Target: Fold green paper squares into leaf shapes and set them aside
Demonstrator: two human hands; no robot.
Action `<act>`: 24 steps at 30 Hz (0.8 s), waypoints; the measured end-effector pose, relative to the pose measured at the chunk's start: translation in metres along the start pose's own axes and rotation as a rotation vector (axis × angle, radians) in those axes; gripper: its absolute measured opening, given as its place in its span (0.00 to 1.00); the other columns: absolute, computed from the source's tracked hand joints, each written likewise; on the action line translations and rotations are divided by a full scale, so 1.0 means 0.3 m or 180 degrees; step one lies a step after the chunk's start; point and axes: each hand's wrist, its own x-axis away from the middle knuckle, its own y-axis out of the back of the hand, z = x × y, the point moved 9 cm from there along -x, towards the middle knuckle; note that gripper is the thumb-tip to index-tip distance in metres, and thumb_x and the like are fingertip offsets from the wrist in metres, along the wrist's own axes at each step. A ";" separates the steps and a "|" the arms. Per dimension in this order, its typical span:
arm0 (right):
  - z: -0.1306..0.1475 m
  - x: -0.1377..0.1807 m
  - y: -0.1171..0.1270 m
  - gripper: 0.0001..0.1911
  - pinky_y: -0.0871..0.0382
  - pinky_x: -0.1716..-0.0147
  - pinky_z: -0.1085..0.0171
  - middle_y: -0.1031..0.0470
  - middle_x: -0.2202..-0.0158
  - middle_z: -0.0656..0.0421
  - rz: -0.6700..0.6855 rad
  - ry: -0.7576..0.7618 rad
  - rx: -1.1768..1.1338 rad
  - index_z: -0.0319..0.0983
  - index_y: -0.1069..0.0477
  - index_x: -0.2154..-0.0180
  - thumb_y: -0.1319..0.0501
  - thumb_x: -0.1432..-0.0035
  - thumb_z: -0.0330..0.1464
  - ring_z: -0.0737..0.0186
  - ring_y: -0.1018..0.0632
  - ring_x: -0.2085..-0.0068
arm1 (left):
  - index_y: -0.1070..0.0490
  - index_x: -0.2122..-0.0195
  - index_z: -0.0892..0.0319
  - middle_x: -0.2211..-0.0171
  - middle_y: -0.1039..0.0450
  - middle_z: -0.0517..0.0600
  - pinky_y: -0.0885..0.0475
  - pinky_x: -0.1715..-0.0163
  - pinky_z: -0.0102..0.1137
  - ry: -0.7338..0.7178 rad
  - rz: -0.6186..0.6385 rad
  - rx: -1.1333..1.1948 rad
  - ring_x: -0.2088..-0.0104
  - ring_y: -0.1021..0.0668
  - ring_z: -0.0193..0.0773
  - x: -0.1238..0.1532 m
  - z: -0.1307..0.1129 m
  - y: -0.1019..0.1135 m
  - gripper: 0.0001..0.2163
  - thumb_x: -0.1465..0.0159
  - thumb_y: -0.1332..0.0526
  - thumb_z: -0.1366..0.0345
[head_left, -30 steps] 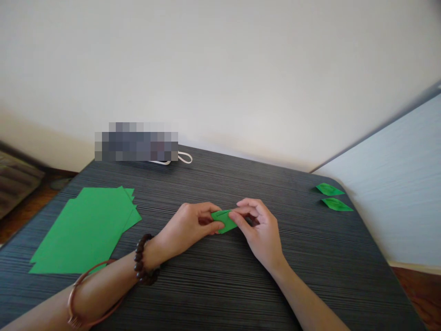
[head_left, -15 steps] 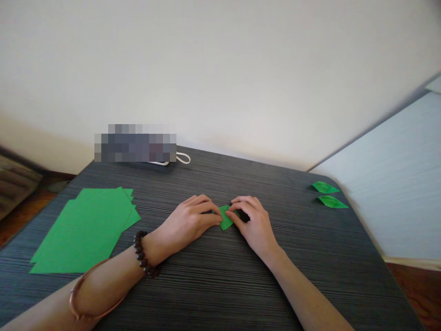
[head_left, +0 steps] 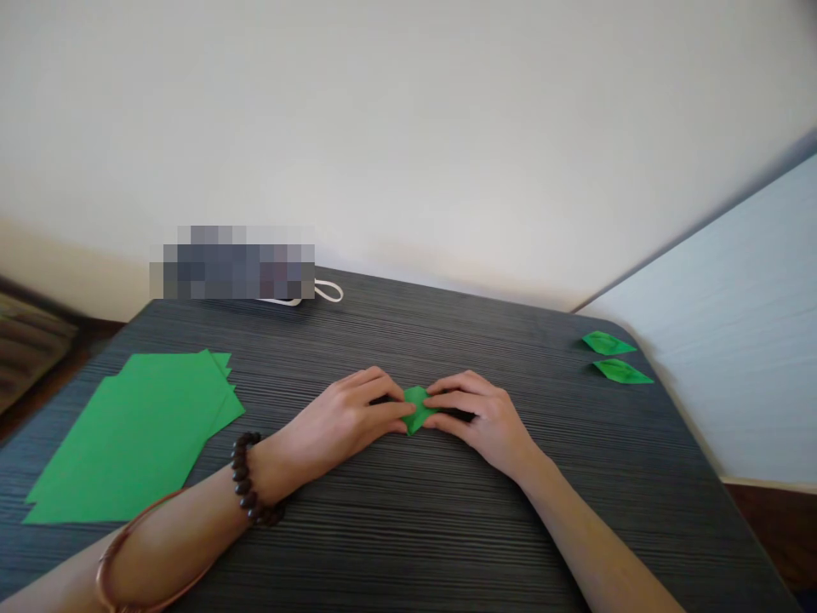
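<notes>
A small folded piece of green paper (head_left: 416,407) lies on the dark striped table (head_left: 408,519), mostly covered by both hands. My left hand (head_left: 345,421) presses on its left side with fingers held together and flat. From the right, my right hand (head_left: 482,417) presses the paper with fingertips meeting the left hand's. A dark bead bracelet and a copper bangle sit on my left wrist and forearm.
A stack of green paper sheets (head_left: 137,430) lies at the table's left. Two folded green leaf shapes (head_left: 616,358) rest at the far right edge. A blurred object with a white cord (head_left: 328,291) sits at the back. A pale blue surface (head_left: 734,340) borders the right.
Both hands have lowered the green paper from just above the table onto the tabletop and now press it flat. The view has shifted slightly.
</notes>
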 end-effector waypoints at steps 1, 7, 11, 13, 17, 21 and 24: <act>-0.006 -0.002 0.001 0.09 0.28 0.61 0.58 0.23 0.62 0.59 0.0016 -0.0049 -0.0042 0.46 0.23 0.63 0.36 0.47 0.38 0.61 0.24 0.61 | 0.28 0.55 0.55 0.60 0.29 0.51 0.31 0.56 0.35 -0.0007 0.0014 -0.0009 0.59 0.30 0.38 0.000 -0.001 -0.002 0.11 0.34 0.47 0.63; -0.017 -0.001 0.006 0.07 0.29 0.60 0.59 0.23 0.61 0.59 0.0090 -0.0197 -0.0161 0.46 0.23 0.64 0.36 0.47 0.37 0.62 0.24 0.61 | 0.28 0.54 0.55 0.60 0.30 0.51 0.31 0.58 0.35 0.0018 0.0031 0.0017 0.59 0.30 0.39 0.002 0.000 -0.007 0.11 0.34 0.46 0.63; -0.011 -0.002 0.009 0.06 0.29 0.60 0.60 0.23 0.62 0.60 0.0011 -0.0194 -0.0121 0.45 0.23 0.65 0.37 0.45 0.36 0.62 0.24 0.61 | 0.29 0.54 0.55 0.61 0.30 0.51 0.31 0.58 0.35 0.0039 0.0012 0.0036 0.60 0.30 0.39 0.002 0.000 -0.006 0.11 0.34 0.46 0.63; -0.007 -0.004 0.008 0.06 0.29 0.60 0.61 0.23 0.62 0.59 -0.0007 -0.0170 -0.0090 0.44 0.23 0.65 0.38 0.44 0.35 0.63 0.24 0.62 | 0.29 0.54 0.55 0.61 0.30 0.51 0.31 0.58 0.36 0.0034 -0.0019 0.0025 0.60 0.30 0.39 0.001 -0.002 -0.004 0.11 0.34 0.46 0.63; 0.007 -0.003 0.006 0.06 0.29 0.61 0.62 0.23 0.62 0.58 -0.0056 -0.0043 0.0020 0.41 0.24 0.65 0.40 0.42 0.33 0.63 0.25 0.63 | 0.29 0.53 0.55 0.61 0.29 0.50 0.31 0.58 0.35 0.0076 -0.0102 0.0019 0.60 0.30 0.38 -0.001 -0.005 0.001 0.11 0.35 0.46 0.64; 0.022 0.003 -0.005 0.07 0.30 0.59 0.61 0.24 0.60 0.58 -0.0052 -0.0007 0.0209 0.41 0.26 0.63 0.42 0.40 0.32 0.62 0.26 0.61 | 0.29 0.56 0.57 0.62 0.29 0.50 0.31 0.59 0.35 0.0153 -0.0233 -0.0107 0.61 0.29 0.38 -0.003 -0.012 0.007 0.10 0.35 0.46 0.66; 0.032 0.011 0.001 0.08 0.31 0.57 0.59 0.27 0.58 0.55 -0.0153 -0.0080 0.0537 0.39 0.26 0.62 0.43 0.39 0.31 0.60 0.27 0.58 | 0.28 0.60 0.59 0.65 0.30 0.51 0.30 0.62 0.36 0.0160 -0.0233 -0.0377 0.64 0.29 0.38 -0.005 -0.028 0.002 0.09 0.34 0.47 0.66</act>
